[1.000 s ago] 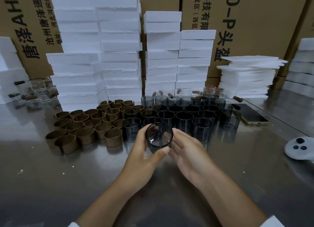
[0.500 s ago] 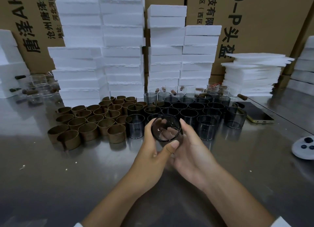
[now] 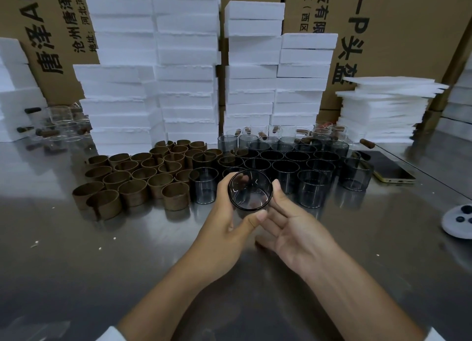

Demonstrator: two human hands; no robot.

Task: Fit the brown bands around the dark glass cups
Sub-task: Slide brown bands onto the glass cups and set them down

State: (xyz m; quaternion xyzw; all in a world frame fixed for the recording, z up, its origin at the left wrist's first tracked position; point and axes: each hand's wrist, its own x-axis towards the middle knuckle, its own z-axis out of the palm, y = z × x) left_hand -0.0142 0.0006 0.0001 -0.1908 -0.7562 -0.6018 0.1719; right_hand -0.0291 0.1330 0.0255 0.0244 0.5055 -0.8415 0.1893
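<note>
Left hand (image 3: 224,228) grips dark glass cup (image 3: 250,190), thumb on near rim, fingers curled behind. Cup raised over worktop (image 3: 102,276) middle, mouth tipped toward person, likely for checking before banding. Right hand (image 3: 293,231) loosely open, fingertip touching cup's side to steady it, holding nothing. Brown bands (image 3: 132,182) clustered left of spare cups (image 3: 293,162), toward far edge, within reach.

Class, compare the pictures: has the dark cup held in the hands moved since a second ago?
Yes, slightly. The held cup, gripped by the left hand, has risen a little toward the standing cups behind it.
</note>
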